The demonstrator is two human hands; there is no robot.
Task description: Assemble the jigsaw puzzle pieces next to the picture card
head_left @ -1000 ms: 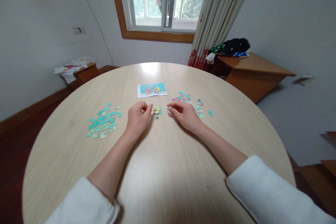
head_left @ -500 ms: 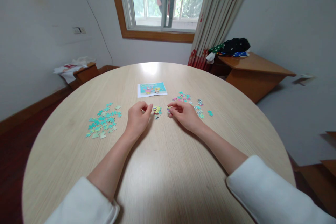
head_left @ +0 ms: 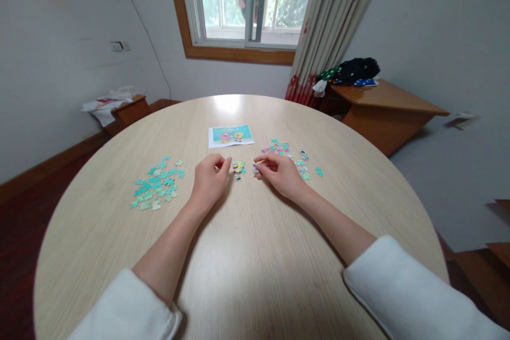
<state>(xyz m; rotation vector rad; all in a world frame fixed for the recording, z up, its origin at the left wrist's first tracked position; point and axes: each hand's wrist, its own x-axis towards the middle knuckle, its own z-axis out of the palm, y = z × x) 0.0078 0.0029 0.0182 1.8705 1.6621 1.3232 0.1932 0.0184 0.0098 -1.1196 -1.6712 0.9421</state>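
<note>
A small joined cluster of yellow puzzle pieces (head_left: 238, 168) lies on the round wooden table (head_left: 247, 255) between my hands. My left hand (head_left: 210, 178) rests just left of it with fingers curled and thumb touching the index finger; whether it holds anything is hidden. My right hand (head_left: 280, 172) sits just right of the cluster, fingers pinched on a small puzzle piece (head_left: 257, 167) at its edge. A printed reference picture (head_left: 230, 135) lies farther back.
A spread of teal puzzle pieces (head_left: 156, 189) lies at the left. Mixed pink and teal pieces (head_left: 292, 158) lie behind my right hand. Off the table stand a wooden side table with clothes (head_left: 378, 101), a window and curtain (head_left: 330, 26), and a low bench (head_left: 127, 109).
Almost nothing differs. My right hand has shifted very slightly with the pinched piece near the yellow cluster. My left hand has stayed put.
</note>
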